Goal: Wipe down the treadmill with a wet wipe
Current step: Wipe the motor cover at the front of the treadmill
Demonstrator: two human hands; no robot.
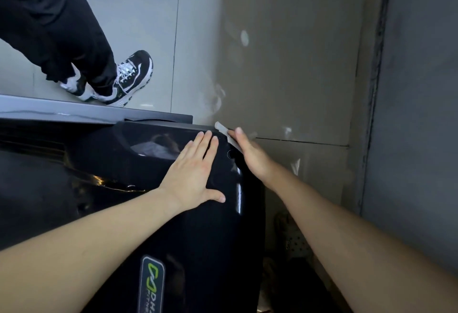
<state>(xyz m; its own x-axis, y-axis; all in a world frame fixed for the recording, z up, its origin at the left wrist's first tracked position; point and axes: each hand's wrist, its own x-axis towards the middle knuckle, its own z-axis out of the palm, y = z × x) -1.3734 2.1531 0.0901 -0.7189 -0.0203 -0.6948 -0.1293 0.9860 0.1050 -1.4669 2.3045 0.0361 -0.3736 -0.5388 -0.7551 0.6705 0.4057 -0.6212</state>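
The treadmill's glossy black motor cover (198,233) fills the lower middle, with a green logo near the bottom. My left hand (195,171) lies flat on its top, fingers straight and thumb spread. My right hand (250,154) is at the cover's right edge and presses a pale wet wipe (223,130) against that edge; only a strip of the wipe shows past the fingers.
A grey side rail (74,111) of the treadmill runs along the left. Another person's legs in black trousers and black-and-white sneakers (128,77) stand on the tiled floor beyond it. A grey wall (421,114) rises at the right.
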